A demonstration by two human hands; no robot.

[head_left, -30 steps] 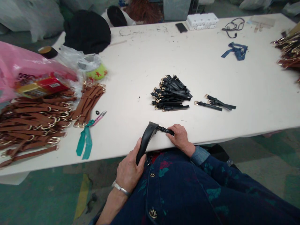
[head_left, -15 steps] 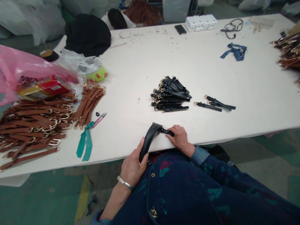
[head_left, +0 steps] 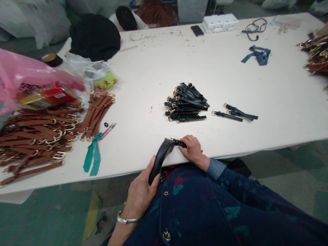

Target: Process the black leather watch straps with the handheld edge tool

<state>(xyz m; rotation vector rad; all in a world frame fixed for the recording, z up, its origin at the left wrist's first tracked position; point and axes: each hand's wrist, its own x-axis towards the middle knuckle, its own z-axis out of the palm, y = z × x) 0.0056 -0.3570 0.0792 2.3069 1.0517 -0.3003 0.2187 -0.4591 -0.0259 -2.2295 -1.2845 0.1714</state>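
Note:
My left hand (head_left: 142,191) is wrapped round a wide, curved black strap (head_left: 161,155) at the table's front edge. Between the closed fingers of my right hand (head_left: 191,148) is a short black buckle strap (head_left: 180,143), its gold buckle close to the wide strap's upper end. Whether the two pieces are joined there I cannot tell. Beyond my hands lies a pile of black buckle straps (head_left: 188,104) with gold buckles. A few loose buckle straps (head_left: 228,116) lie to its right.
Brown straps with metal rings (head_left: 36,136) cover the table's left side, beside small pink thread snips (head_left: 109,130) tied with teal cloth. A blue cloth strip (head_left: 258,55), a phone (head_left: 197,31) and white boxes (head_left: 220,23) are farther back. A person (head_left: 128,19) sits beyond the far edge.
My left hand has drawn the wide strap slightly down and left. My right hand has shifted a little left along with the short buckle strap, whose gold buckle now shows.

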